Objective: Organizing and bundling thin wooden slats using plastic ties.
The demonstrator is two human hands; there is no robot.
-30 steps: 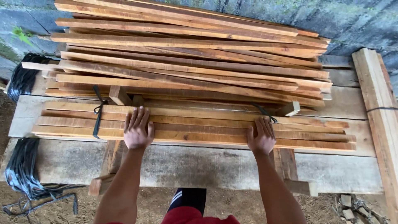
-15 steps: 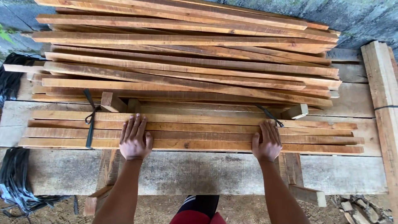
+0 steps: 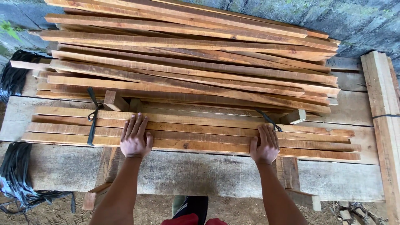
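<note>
**Both palms flat on the strapped bundle at the near edge**

Rough grey concrete wall (image 3: 366, 21) closes off the far side, and a worn plank table (image 3: 216, 173) carries everything beneath it. A bundle of reddish wooden slats (image 3: 200, 131) lies lengthwise along the table's near edge, tied with a black strap (image 3: 91, 121) toward its left end and a second black strap (image 3: 266, 118) right of the middle. The left hand (image 3: 135, 137) rests palm down on the slats, fingers spread, just right of the left strap; the right hand (image 3: 264, 143) lies flat beside the other strap. Neither grip closes on anything: both hands are open and only press on the top face.

To handle the bundle well, I judge that the hands should stay evenly spaced and press with equal weight, so that the slats move as one and do not fan out between the ties.

Room is tight toward the far edge, where a loose stack of slats (image 3: 191, 58) lies just beyond small wooden blocks (image 3: 114, 101). A thick beam (image 3: 381, 121) bounds the right edge. The bare near strip of table is the open side. Coils of black strapping (image 3: 18, 175) hang off the left corner.
</note>
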